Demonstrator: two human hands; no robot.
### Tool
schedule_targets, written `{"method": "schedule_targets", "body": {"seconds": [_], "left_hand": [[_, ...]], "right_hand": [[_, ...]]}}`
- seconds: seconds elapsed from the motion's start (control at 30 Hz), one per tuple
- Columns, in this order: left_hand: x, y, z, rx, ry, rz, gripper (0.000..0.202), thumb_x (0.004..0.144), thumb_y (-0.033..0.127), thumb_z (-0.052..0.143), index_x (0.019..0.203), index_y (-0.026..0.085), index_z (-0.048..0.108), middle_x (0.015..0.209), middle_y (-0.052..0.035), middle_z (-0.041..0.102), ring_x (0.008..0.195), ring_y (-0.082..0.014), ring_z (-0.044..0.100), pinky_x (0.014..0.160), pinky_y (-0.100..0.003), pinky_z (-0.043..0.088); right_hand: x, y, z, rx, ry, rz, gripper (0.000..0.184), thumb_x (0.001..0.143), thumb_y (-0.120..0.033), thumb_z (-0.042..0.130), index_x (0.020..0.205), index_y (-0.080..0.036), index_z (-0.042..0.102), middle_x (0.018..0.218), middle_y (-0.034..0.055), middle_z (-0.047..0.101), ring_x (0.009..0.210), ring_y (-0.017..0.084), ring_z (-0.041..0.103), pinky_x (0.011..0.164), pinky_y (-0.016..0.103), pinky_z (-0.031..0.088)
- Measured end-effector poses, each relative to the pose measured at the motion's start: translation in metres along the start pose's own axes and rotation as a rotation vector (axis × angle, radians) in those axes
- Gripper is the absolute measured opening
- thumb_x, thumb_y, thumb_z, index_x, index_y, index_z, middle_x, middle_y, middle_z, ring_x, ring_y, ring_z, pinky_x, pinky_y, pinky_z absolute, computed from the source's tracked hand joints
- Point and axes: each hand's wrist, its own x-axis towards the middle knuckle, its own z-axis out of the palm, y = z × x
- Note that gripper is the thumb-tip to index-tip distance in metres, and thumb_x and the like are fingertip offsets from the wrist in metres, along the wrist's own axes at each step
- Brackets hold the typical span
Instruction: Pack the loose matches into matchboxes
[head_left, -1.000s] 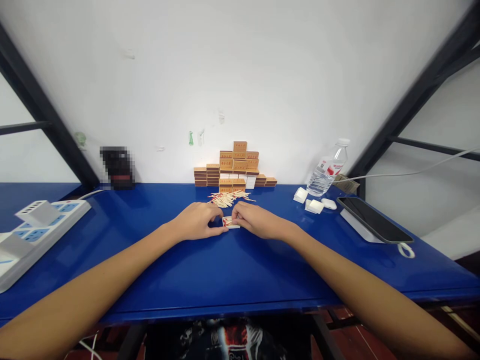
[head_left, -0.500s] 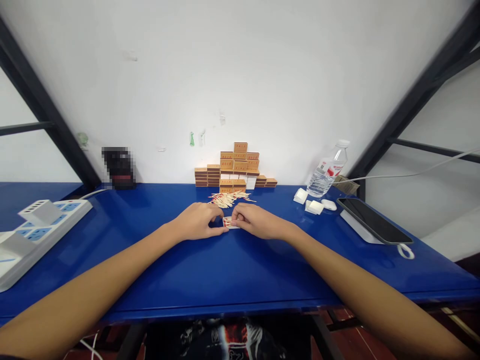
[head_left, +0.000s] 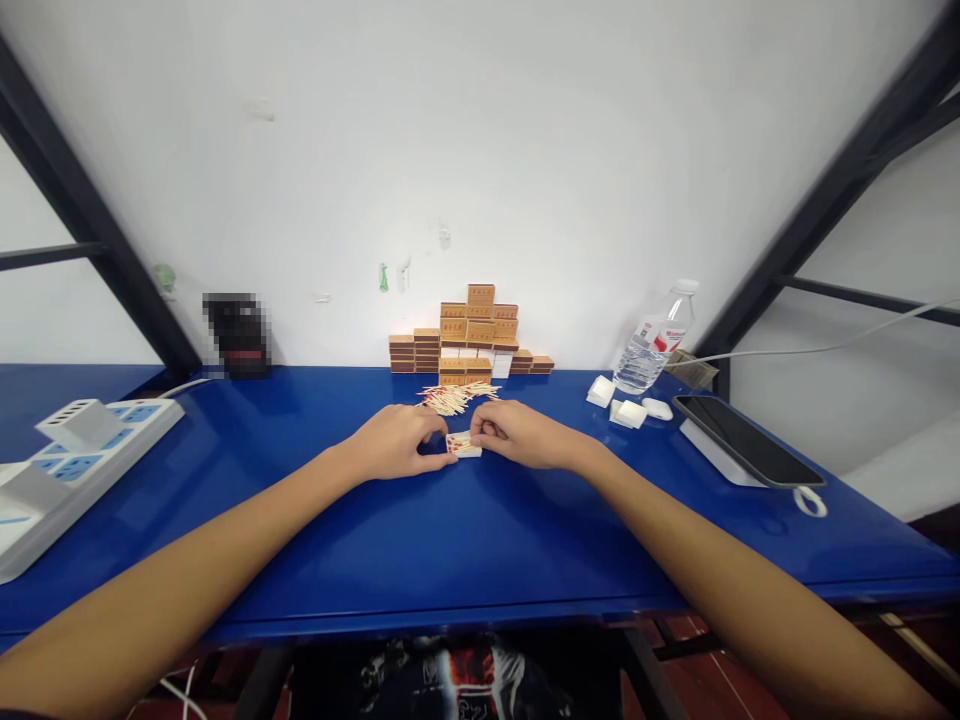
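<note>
A small white matchbox tray [head_left: 466, 452] with red-tipped matches [head_left: 456, 443] in it lies on the blue table. My left hand [head_left: 397, 440] holds the tray's left end between thumb and fingers. At its right end, my right hand [head_left: 510, 434] has thumb and fingertips pinched together over the tray's edge. What they pinch, if anything, is too small to make out. Just beyond both hands lies a loose pile of matches [head_left: 448, 400].
Matchboxes [head_left: 480, 330] are stacked against the wall behind the pile. To the right are a water bottle [head_left: 652, 345], small white cases [head_left: 628, 413] and a phone [head_left: 750, 440] on a white stand. A power strip [head_left: 90, 465] lies at left.
My right hand has shifted slightly right and away from me, uncovering more of the tray and its matches. My left hand stays at the tray's left end.
</note>
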Motion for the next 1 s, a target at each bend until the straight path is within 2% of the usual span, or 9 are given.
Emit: {"method": "schedule_targets", "body": {"seconds": [0.23, 0.53, 1.0], "left_hand": [[0.0001, 0.0014, -0.0014, -0.003, -0.005, 0.001, 0.035, 0.094, 0.052, 0.064, 0.098, 0.019, 0.073, 0.082, -0.0022, 0.070, 0.067, -0.0166, 0.061, 0.060, -0.029, 0.036], [0.0008, 0.0007, -0.0002, -0.001, 0.004, 0.007, 0.034, 0.094, 0.052, 0.063, 0.096, 0.019, 0.072, 0.080, -0.0015, 0.069, 0.066, -0.0161, 0.060, 0.059, -0.029, 0.036], [-0.0006, 0.0013, 0.0007, -0.005, -0.011, 0.001, 0.034, 0.094, 0.052, 0.063, 0.098, 0.019, 0.071, 0.081, -0.0010, 0.068, 0.067, -0.0161, 0.060, 0.059, -0.028, 0.034]], "right_hand": [[0.0003, 0.0026, 0.0007, -0.002, -0.025, 0.030, 0.016, 0.101, -0.026, 0.057, 0.089, -0.018, 0.063, 0.085, 0.0049, 0.068, 0.076, 0.018, 0.056, 0.070, 0.029, 0.039], [-0.0013, -0.0007, 0.0017, -0.016, -0.045, 0.025, 0.011, 0.101, -0.023, 0.055, 0.097, -0.017, 0.064, 0.099, 0.0084, 0.068, 0.086, 0.020, 0.058, 0.076, 0.030, 0.042], [-0.0025, 0.0031, 0.0021, -0.041, -0.098, 0.030, 0.017, 0.104, -0.028, 0.050, 0.098, -0.018, 0.062, 0.101, 0.0088, 0.069, 0.086, 0.021, 0.059, 0.076, 0.031, 0.041]]}}
